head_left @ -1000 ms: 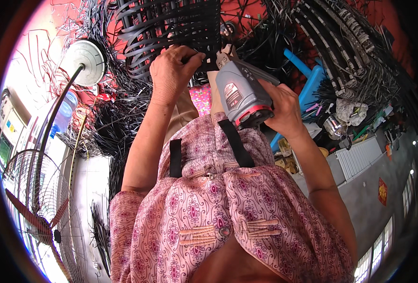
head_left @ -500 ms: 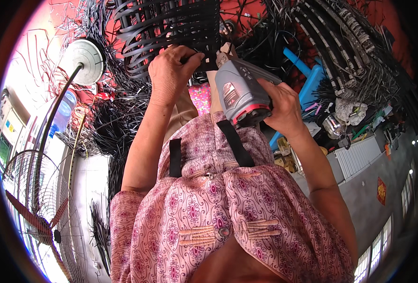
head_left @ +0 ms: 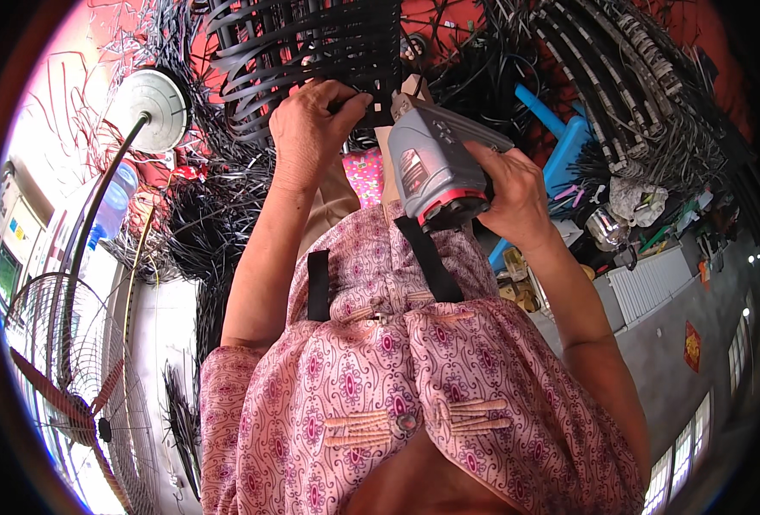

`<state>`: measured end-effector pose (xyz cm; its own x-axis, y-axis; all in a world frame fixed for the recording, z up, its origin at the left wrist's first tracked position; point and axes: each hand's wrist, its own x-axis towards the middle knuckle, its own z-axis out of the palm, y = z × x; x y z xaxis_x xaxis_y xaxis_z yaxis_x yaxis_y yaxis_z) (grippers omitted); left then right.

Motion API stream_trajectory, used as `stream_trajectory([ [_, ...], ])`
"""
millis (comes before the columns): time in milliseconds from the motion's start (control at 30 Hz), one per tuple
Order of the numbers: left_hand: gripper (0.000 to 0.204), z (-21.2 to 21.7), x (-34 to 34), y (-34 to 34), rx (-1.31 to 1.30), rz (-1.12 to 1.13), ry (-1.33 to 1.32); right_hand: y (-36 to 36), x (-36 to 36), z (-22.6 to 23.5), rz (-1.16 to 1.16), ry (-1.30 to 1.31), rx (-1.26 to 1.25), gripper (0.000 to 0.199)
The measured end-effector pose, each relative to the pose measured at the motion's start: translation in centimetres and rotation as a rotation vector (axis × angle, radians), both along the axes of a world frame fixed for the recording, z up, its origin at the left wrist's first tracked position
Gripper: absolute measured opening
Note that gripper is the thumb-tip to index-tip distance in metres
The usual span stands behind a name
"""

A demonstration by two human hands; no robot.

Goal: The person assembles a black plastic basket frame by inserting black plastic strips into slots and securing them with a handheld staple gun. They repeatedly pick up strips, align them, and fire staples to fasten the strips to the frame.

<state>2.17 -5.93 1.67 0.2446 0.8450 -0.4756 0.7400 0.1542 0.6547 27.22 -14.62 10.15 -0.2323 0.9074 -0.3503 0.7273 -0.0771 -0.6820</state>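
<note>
My left hand (head_left: 311, 129) grips the lower edge of a black woven-strap lattice (head_left: 311, 43) at top centre, fingers curled over the straps. My right hand (head_left: 513, 193) holds a grey power tool with a red band (head_left: 436, 163), its nose pressed to the lattice edge just right of my left hand. Both forearms rise from my pink patterned shirt in the lower half of the view.
Piles of loose black straps (head_left: 217, 215) lie at left and top right. A standing fan (head_left: 80, 395) with a round white base (head_left: 148, 99) is at left. A blue plastic stool (head_left: 560, 146) and a white ribbed tray (head_left: 654, 279) sit at right.
The tool's nose has shifted slightly along the lattice edge; both hands keep their grips and hardly move.
</note>
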Motion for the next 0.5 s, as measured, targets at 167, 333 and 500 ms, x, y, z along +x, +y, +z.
stream_trajectory([
  [167, 0.018, 0.0, 0.1, -0.1, -0.011, 0.010, -0.004, 0.1, -0.2, 0.2, -0.018, -0.011, -0.051, 0.057],
  [333, 0.018, 0.0, 0.2, -0.2, 0.012, -0.002, -0.004, 0.2, -1.2, 1.0, -0.069, -0.072, -0.135, 0.054],
  [500, 0.018, -0.2, -0.1, -0.1, 0.021, -0.040, -0.021, -0.4, -1.3, 0.7, -0.072, -0.088, -0.160, 0.054],
])
